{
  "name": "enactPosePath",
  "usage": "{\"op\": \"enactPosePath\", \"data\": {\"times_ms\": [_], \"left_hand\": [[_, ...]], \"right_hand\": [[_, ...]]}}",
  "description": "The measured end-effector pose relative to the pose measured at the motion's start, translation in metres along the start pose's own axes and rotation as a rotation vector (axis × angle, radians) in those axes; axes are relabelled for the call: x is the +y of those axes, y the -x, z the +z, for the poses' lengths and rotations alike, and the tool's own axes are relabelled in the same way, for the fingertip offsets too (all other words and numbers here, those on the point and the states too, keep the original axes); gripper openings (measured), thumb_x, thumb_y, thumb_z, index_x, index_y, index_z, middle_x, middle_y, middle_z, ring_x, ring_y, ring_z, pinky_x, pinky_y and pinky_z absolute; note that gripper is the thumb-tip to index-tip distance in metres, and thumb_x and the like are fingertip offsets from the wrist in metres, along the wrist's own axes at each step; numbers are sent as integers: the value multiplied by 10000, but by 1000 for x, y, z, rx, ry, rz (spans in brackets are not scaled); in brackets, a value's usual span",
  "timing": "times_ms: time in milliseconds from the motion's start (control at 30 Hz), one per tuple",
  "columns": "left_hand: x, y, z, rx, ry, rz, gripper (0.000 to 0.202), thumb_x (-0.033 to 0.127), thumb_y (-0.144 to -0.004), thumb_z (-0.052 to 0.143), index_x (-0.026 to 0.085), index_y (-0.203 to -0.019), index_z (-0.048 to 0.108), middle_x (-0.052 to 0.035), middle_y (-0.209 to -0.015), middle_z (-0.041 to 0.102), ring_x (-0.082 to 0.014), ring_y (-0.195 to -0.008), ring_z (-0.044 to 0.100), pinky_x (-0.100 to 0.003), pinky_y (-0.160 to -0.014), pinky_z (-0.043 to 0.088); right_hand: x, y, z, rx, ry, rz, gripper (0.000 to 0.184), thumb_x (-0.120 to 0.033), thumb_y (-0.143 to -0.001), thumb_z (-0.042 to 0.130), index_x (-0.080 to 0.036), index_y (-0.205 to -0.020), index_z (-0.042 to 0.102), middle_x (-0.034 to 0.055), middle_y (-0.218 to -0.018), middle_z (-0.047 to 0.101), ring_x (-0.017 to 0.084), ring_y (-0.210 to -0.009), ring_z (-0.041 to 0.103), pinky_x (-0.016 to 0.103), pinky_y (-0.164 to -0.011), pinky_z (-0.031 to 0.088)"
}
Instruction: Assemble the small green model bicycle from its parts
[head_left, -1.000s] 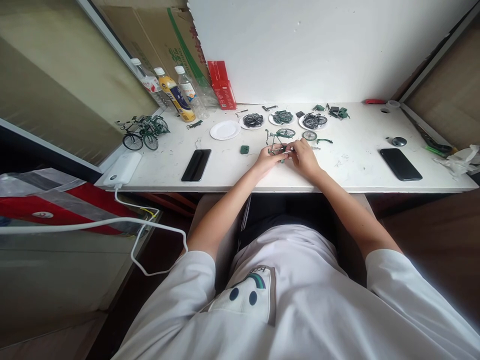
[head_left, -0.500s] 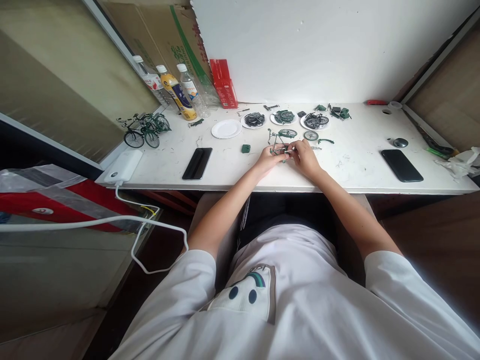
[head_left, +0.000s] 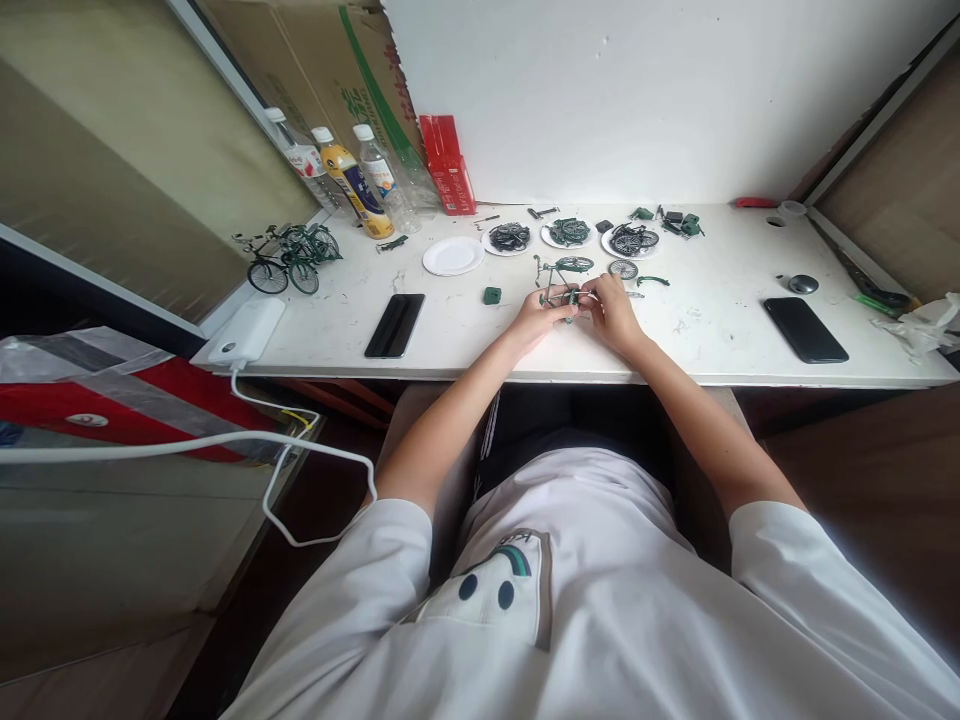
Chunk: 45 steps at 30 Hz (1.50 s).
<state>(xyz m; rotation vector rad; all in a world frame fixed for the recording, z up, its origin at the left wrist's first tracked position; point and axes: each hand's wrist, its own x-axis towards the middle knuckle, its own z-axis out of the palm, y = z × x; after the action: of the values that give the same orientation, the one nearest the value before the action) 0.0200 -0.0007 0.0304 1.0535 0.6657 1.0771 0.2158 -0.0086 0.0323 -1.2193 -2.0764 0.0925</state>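
Note:
Over the front part of the table, my left hand (head_left: 538,318) is closed around a dark green model bicycle frame (head_left: 551,282). The frame's handlebar end points up and to the left. My right hand (head_left: 616,308) is closed in a pinch at the frame's right side. A thin, light-coloured piece shows at those fingertips, too small to name. Just beyond the hands lies a small wheel (head_left: 575,264). Another wheel (head_left: 623,270) rests farther right, beside a curved green strip (head_left: 653,281). Left of my hands sits a small green block (head_left: 492,296).
Behind are paper plates of bicycle parts (head_left: 510,238), a bare plate (head_left: 453,257) and loose green pieces (head_left: 684,224). Assembled model bicycles (head_left: 289,262), bottles (head_left: 356,190) and a power strip (head_left: 249,332) are at left. Phones (head_left: 395,326) (head_left: 806,330) lie on both sides.
My right fingertips have drawn slightly right, uncovering more of the green frame's middle. My left hand stays in place with the frame.

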Motion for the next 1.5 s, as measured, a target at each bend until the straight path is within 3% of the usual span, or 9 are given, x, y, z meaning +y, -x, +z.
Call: {"op": "enactPosePath", "data": {"times_ms": [233, 467, 600, 800, 1167, 1333, 1500], "left_hand": [[1, 2, 3, 8, 2, 4, 570, 143, -644, 991, 142, -1179, 793, -93, -1044, 837, -187, -972, 773, -341, -966, 554], [-4, -2, 1, 26, -23, 17, 626, 191, -615, 1033, 136, -1191, 793, -122, -1109, 840, -216, -1040, 772, -354, -1002, 558], [-7, -5, -1, 17, -48, 47, 660, 239, -603, 1047, 139, -1204, 795, -135, -1180, 830, -233, -1100, 763, -357, -1024, 564], [-12, -10, -6, 18, -81, 88, 708, 273, -588, 1051, 118, -1227, 787, -169, -1265, 809, -272, -1204, 746, -391, -1106, 558], [-11, -8, -6, -5, -71, 91, 688, 259, -599, 1041, 122, -1226, 792, -155, -1248, 812, -225, -1105, 756, -360, -1027, 577], [-11, -9, -8, 2, -82, 74, 679, 228, -591, 1036, 121, -1216, 794, -159, -1240, 818, -217, -1081, 758, -339, -988, 574], [-9, -9, -8, 7, -92, 70, 654, 205, -607, 1018, 122, -1215, 793, -159, -1239, 817, -214, -1080, 758, -332, -978, 573]], "right_hand": [[-1, -1, 1, -44, -11, -17, 267, -356, -1115, 375, -257, -1096, 622, 141, -1062, 661, 362, -1076, 552, 548, -1001, 471], [-3, 0, -1, -39, 2, -27, 196, -314, -1091, 422, -253, -1044, 602, 143, -1062, 694, 356, -1064, 552, 519, -979, 482], [0, 1, 1, -15, -89, -17, 155, -358, -1091, 488, -255, -1054, 597, 123, -1040, 720, 330, -1038, 575, 481, -956, 492], [12, 2, 8, 43, -311, 1, 251, -490, -1070, 611, -242, -1034, 626, 94, -953, 700, 272, -931, 599, 427, -875, 513], [6, 2, 5, -11, -614, 140, 414, -635, -995, 709, -231, -1036, 629, 44, -934, 714, 185, -764, 628, 338, -732, 513], [11, 2, 9, -27, -621, 165, 413, -636, -984, 718, -233, -1034, 644, 23, -873, 704, 172, -703, 610, 337, -708, 495], [12, 2, 11, -21, -665, 174, 408, -626, -959, 750, -240, -1037, 643, 32, -925, 722, 199, -784, 686, 350, -748, 541]]}}
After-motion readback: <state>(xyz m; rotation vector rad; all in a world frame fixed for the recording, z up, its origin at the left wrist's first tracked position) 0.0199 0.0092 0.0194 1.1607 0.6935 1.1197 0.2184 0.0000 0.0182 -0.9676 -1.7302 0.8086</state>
